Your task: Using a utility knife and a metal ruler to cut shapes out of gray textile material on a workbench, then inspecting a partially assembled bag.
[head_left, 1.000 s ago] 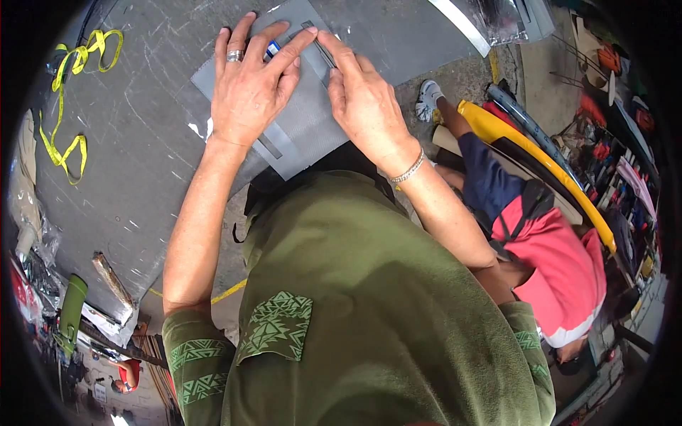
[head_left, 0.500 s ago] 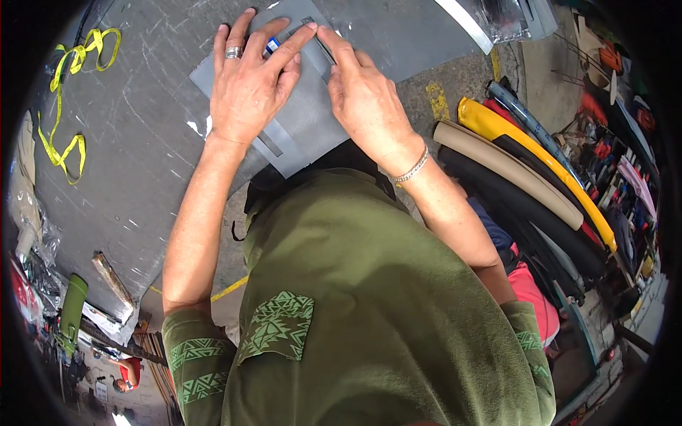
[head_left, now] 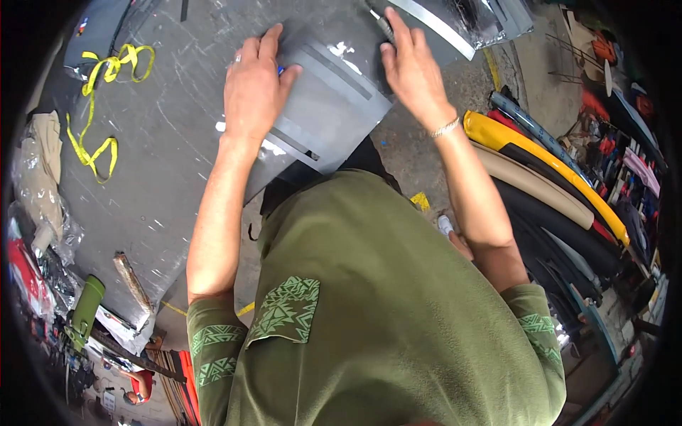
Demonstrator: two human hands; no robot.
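A grey flexible sheet (head_left: 327,106) lies on the dark worktable, its near corner toward my body. Two dark narrow strips cross it, an upper strip (head_left: 338,72) and a lower strip (head_left: 293,140). My left hand (head_left: 256,89) rests at the sheet's left edge, its fingers stretched out. By its thumb shows a small blue thing (head_left: 281,69), mostly hidden. Beyond the sheet's right corner, my right hand (head_left: 415,78) is raised and closed around a slim pen-like tool (head_left: 383,27) with a pale tip; its exact kind is unclear.
Tangled yellow tape (head_left: 92,106) lies on the worktable (head_left: 163,156) at left. A white curved strip (head_left: 437,27) and clear plastic are at the far right. Rolls of material, including a yellow roll (head_left: 540,160), stand right of the table. Another person (head_left: 142,383) is at lower left.
My right hand has moved right and away from the sheet with the slim tool. My left hand has slid to the sheet's left edge, and both strips are more exposed.
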